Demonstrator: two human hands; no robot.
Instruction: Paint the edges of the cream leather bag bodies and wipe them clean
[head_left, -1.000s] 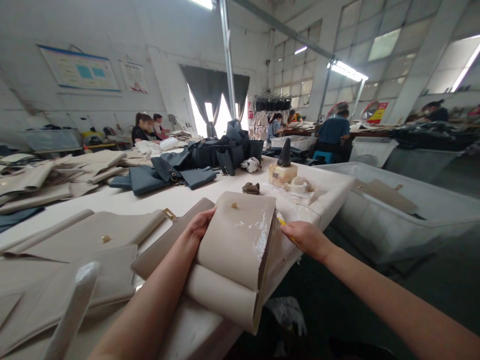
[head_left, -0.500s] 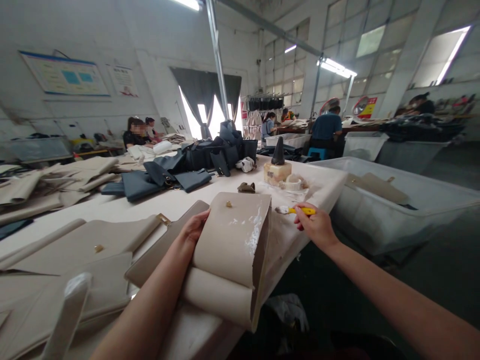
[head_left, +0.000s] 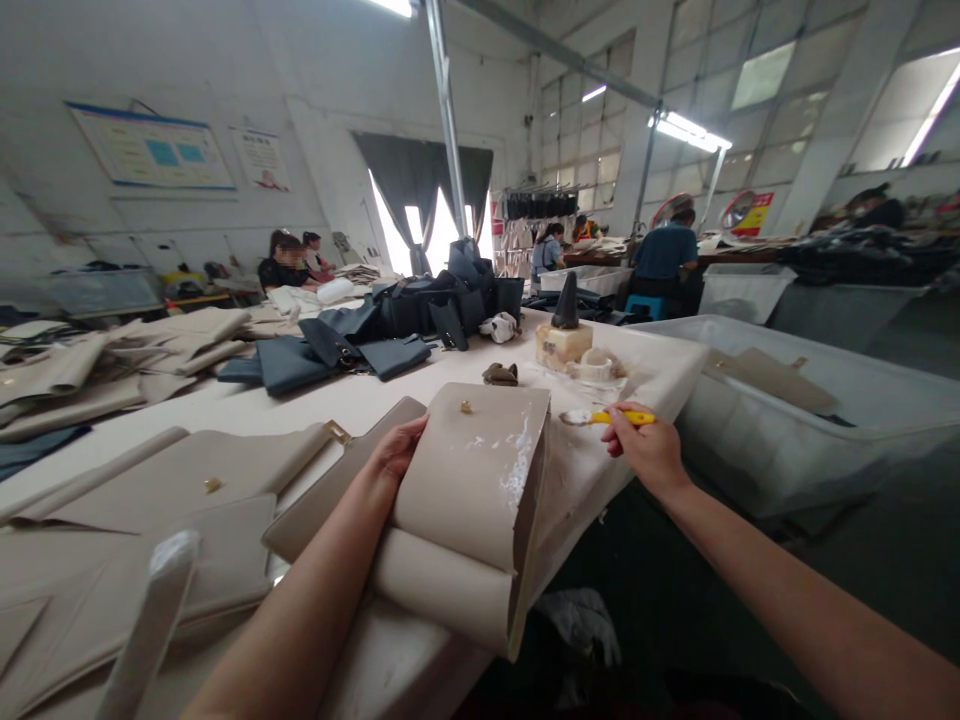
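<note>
You have just drawn the brush [head_left: 596, 417] away from the right edge of the beige bag [head_left: 469, 480]: a second ago its bristles were close by that edge with the handle slanting down, and now it lies nearly level, clear of the bag, tip pointing at it across a small gap. The white smears [head_left: 516, 467] along the bag's upper right side look much the same, so, as I judge it, you are between strokes and no paste is going on at this instant. The bag has hardly shifted; it lies at the near edge of the table [head_left: 660, 362], gold catch [head_left: 466, 407] uppermost, its right side gaping open. Your right hand [head_left: 643, 445] grasps the yellow handle in the fingers, held out over the table's right edge, the forearm reaching in from the lower right. Your left hand [head_left: 403, 447] grips the bag's upper left edge, some of its fingers out of sight, and that forearm runs up from the bottom, just beside the bag. Beyond the brush stand a stained block [head_left: 562, 346] bearing a black cone [head_left: 566, 302] and, beside it, a small crusted bowl [head_left: 596, 366].
</note>
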